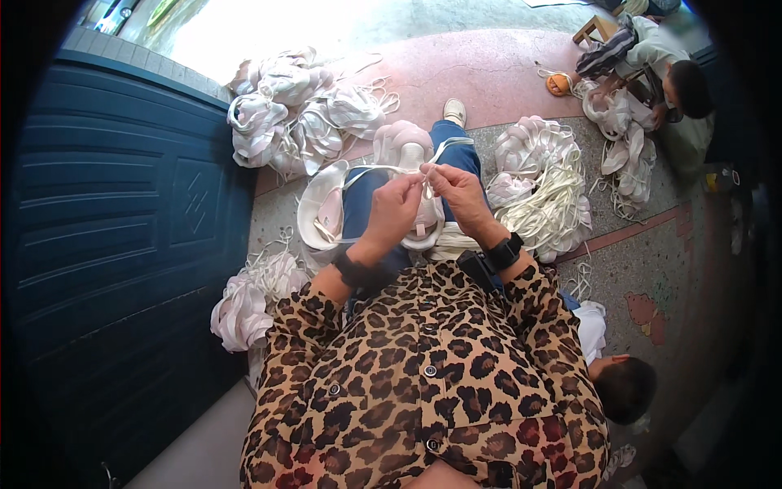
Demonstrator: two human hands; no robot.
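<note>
A pale pink and white shoe upper (403, 145) rests on my lap, its toe end away from me. Above its middle, my left hand (394, 205) and my right hand (461, 194) meet, fingertips almost touching. Both pinch a cream shoelace (371, 169), whose loose lengths run out to the left and right over my jeans. The exact spot where the lace passes between the fingertips is too small to make out. Against my left thigh lies another white and pink upper (329, 213), tilted on its side.
Heaps of uppers with trailing laces lie at the far left (289, 110), near left (257, 297) and right, where a thick bundle of cream laces (547, 200) sits. A dark blue door (122, 196) borders the left. One person (652, 65) handles uppers at far right; another (623, 387) is near right.
</note>
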